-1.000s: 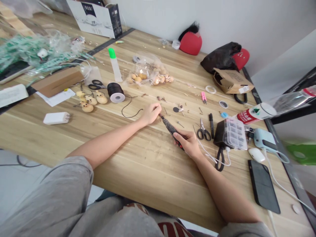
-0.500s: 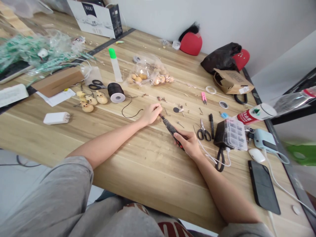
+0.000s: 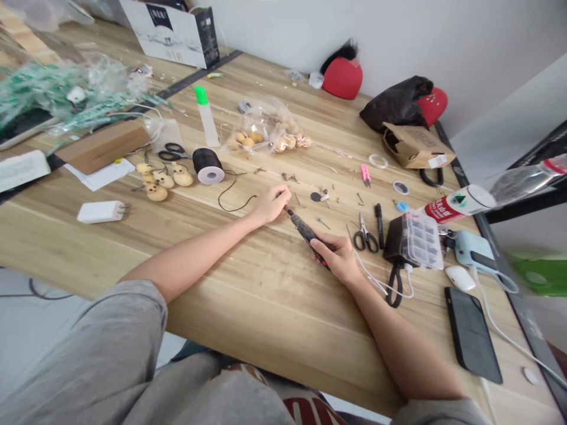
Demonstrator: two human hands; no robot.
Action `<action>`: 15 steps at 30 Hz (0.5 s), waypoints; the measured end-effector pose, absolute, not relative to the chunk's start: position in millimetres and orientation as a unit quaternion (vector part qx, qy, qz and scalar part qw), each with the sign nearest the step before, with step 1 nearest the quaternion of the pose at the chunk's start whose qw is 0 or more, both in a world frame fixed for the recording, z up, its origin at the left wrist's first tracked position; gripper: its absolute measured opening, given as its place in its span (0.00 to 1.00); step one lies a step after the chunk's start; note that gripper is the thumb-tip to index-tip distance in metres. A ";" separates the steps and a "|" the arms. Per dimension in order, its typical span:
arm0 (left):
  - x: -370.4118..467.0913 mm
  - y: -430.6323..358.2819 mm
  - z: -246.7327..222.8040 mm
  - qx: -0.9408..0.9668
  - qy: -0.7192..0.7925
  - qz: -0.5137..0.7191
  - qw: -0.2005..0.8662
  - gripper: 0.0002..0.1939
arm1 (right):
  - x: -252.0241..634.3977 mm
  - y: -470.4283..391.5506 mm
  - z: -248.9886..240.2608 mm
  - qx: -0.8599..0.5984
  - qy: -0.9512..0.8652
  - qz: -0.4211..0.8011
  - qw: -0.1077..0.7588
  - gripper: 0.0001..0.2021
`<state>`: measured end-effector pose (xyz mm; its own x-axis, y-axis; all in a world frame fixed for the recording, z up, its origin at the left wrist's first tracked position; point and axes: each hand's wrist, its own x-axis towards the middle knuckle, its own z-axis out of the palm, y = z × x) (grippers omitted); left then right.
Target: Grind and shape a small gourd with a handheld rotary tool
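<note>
My right hand (image 3: 334, 255) is wrapped round a dark rotary tool (image 3: 305, 231), whose tip points up and left to the fingers of my left hand (image 3: 271, 204). Those fingers are pinched together on the wooden table (image 3: 266, 277); whatever they hold is hidden. Just beyond the hands lie small bits and a black disc (image 3: 315, 196). Scissors (image 3: 365, 234) and a black marker (image 3: 379, 226) are right of the tool. A black cord spool (image 3: 208, 166) stands behind my left hand, with several small carved gourd-like figures (image 3: 156, 190) to its left.
A plastic bag of round pieces (image 3: 270, 133) and a green-capped bottle (image 3: 206, 117) are at the back. At right are a compartment box (image 3: 419, 242), a phone (image 3: 473, 334) and a white cable (image 3: 372, 276). A white adapter (image 3: 101, 212) lies left.
The tool tip has shifted very slightly left and up, along with my right hand. Otherwise the hands and objects look the same.
</note>
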<state>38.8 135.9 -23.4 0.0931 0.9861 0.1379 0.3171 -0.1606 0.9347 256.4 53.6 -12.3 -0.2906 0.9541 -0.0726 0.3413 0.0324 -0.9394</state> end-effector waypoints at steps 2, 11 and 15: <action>38.6 136.2 -24.0 0.627 0.518 0.432 0.390 0.13 | 256.3 53.6 -12.6 -0.506 -0.642 0.480 0.319 0.29; 38.1 136.4 -25.1 0.628 0.520 0.431 0.387 0.12 | 257.3 53.7 -13.7 -0.507 -0.640 0.484 0.316 0.27; 38.2 137.1 -25.8 0.628 0.521 0.432 0.384 0.13 | 257.0 54.0 -13.7 -0.505 -0.643 0.481 0.315 0.27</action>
<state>38.2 137.1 -25.8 0.0835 0.9863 0.1420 0.3236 -0.1616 0.9323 257.0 54.0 -13.7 -0.2914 0.9532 -0.0810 0.3466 0.0263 -0.9376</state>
